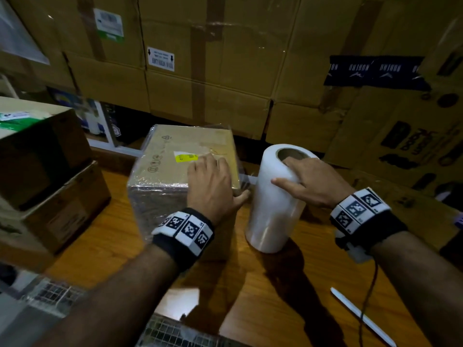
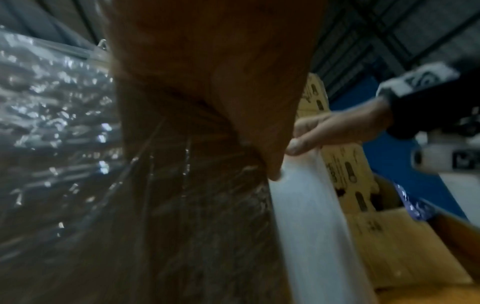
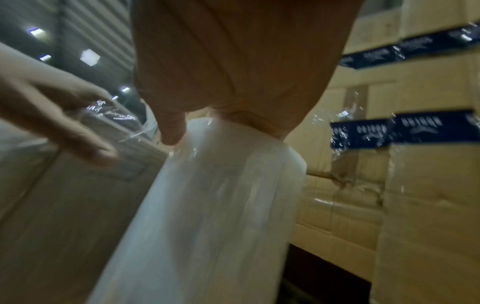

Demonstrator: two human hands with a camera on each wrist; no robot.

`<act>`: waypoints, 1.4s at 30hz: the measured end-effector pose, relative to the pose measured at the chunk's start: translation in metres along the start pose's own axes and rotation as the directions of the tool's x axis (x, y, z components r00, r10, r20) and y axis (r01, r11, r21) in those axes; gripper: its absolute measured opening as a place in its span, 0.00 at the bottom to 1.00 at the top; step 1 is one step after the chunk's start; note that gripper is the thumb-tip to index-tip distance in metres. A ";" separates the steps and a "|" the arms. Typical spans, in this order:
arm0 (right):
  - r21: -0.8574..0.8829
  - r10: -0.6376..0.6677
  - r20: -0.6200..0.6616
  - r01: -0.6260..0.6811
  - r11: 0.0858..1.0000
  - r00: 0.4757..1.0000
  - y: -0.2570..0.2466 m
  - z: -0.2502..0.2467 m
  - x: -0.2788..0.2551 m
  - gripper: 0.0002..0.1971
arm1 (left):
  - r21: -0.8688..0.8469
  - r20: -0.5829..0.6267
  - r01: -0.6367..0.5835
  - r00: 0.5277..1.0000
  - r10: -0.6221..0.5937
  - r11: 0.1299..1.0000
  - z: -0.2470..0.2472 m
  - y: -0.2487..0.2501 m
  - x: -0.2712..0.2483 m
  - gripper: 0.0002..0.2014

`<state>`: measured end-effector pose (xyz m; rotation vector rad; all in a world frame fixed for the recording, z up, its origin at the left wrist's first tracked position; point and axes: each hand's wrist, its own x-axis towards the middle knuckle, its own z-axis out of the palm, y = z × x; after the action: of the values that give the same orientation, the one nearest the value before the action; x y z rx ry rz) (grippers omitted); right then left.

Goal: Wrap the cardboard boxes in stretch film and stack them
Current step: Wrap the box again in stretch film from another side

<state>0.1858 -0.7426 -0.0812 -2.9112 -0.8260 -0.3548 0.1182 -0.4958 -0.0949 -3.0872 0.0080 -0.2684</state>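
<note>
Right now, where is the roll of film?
In the head view the film roll stands upright on the wooden table, just right of the wrapped box, with the right hand gripping its top.

Matt brown cardboard box point(image 1: 175, 156) under crinkled, glossy clear film; milky, smooth plastic film roll point(image 1: 273, 204) with a cardboard core; polished, glossy orange wood bench point(image 1: 288, 284).
</note>
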 end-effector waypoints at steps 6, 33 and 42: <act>-0.107 -0.192 -0.030 0.188 0.976 0.981 0.025 -0.003 -0.012 0.24 | -0.105 -0.140 -0.190 0.975 0.174 0.976 0.010 -0.037 -0.009 0.47; -0.227 0.078 -0.228 -0.131 0.965 0.970 -0.006 0.016 0.022 0.42 | -0.435 0.269 -0.374 0.814 0.514 0.819 -0.021 -0.211 0.007 0.57; -0.156 0.099 -0.240 -0.139 0.978 0.966 -0.016 0.015 0.019 0.36 | -0.051 0.107 -0.322 0.939 0.325 0.945 -0.024 -0.074 -0.006 0.53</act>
<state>0.1964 -0.7170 -0.0909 -2.9768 -0.6100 -0.7717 0.1080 -0.4229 -0.0691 -3.0588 0.5163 -0.0765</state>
